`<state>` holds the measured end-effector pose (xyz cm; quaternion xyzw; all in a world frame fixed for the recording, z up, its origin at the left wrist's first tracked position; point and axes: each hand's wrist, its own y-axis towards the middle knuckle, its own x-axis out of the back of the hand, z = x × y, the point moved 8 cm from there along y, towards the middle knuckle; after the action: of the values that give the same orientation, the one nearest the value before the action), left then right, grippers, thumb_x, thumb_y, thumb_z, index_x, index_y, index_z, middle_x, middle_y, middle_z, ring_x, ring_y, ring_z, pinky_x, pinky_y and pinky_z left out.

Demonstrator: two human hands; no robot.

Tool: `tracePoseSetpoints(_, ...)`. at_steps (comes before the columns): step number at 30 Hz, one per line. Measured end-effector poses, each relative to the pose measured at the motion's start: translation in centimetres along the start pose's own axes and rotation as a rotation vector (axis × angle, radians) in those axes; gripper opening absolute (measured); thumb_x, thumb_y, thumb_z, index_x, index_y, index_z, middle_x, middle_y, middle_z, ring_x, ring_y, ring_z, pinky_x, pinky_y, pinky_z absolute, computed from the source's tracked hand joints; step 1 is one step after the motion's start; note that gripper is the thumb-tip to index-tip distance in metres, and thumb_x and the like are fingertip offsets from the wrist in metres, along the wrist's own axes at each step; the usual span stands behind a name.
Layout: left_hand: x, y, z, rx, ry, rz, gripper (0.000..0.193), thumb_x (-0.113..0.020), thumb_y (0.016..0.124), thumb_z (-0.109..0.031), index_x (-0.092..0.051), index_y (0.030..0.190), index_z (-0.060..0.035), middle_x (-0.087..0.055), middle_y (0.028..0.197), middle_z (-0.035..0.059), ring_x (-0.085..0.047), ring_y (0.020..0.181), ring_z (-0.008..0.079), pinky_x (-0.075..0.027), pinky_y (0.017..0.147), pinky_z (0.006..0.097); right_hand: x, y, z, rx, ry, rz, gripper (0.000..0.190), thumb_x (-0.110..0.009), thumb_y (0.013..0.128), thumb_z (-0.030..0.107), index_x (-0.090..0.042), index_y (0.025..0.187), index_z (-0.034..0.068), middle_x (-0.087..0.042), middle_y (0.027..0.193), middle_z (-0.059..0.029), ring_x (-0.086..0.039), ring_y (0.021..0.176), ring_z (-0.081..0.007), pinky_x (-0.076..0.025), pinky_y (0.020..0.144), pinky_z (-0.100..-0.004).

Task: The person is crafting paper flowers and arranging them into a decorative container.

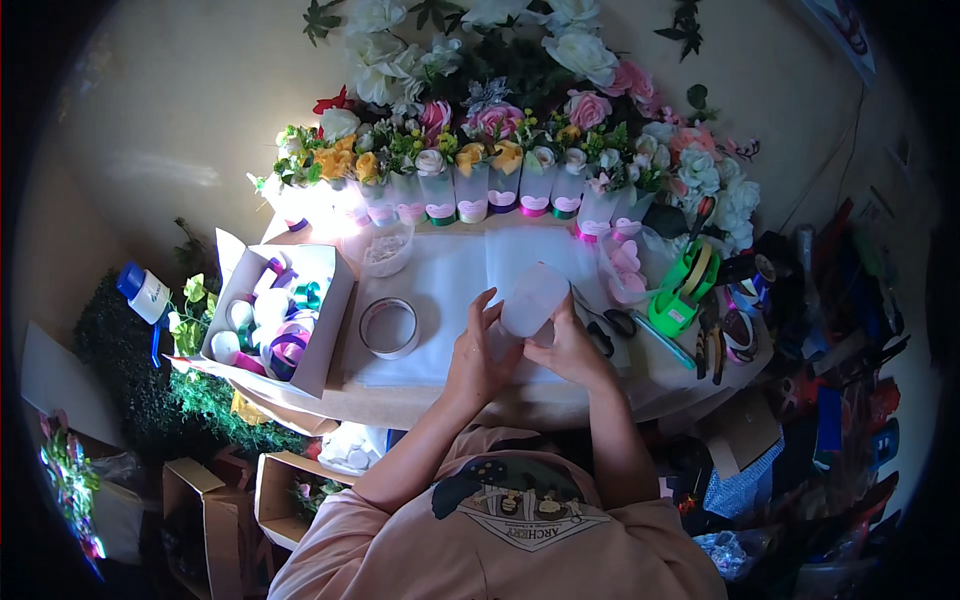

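A frosted, translucent tube-like piece [534, 301] is held up over the table, tilted, its rounded end towards me. My left hand [480, 360] grips its lower left side, thumb and forefinger raised. From the right, my right hand [570, 346] holds it with the fingers partly hidden behind it. Beneath lie translucent white sheets [442, 277]. A roll of clear tape [388, 328] rests flat on them, left of my left hand. Black-handled scissors [621, 324] lie just right of my right hand.
Frosted tubes of artificial flowers [472, 184] line the back. At left stands a white box [341, 300] of ribbon spools, near a small plastic tub [388, 251]. On the right are a container [626, 289] of pink heart tags, a green tape dispenser [681, 292] and pliers [709, 345].
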<state>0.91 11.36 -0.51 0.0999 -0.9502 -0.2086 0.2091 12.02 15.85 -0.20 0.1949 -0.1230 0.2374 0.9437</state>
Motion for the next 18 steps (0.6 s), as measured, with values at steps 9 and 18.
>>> tracePoseSetpoints(9, -0.4, -0.3, 1.2, 0.009, 0.161, -0.002, 0.071, -0.068, 0.071, -0.009, -0.026, 0.129, -0.003, -0.058, 0.109, 0.0247, -0.047, 0.113, 0.0417, -0.038, 0.094, 0.0417, 0.1, -0.2, 0.1, 0.031, -0.077, -0.066, 0.09, -0.056, 0.068, -0.008, -0.004, 0.137, 0.013, -0.044, 0.122, -0.0207, -0.045, 0.115, -0.0288, -0.034, 0.096, -0.0358)
tracePoseSetpoints(18, -0.9, -0.4, 1.6, 0.028, 0.184, 0.047, 0.076, -0.064, 0.071, -0.008, -0.021, 0.134, -0.0042, -0.058, 0.108, 0.0258, -0.049, 0.114, 0.0342, -0.018, 0.105, 0.0516, 0.1, -0.2, 0.2, 0.006, -0.062, -0.055, 0.09, -0.056, 0.069, -0.007, -0.003, 0.138, 0.014, -0.042, 0.125, -0.0217, -0.044, 0.117, -0.03, -0.034, 0.097, -0.0363)
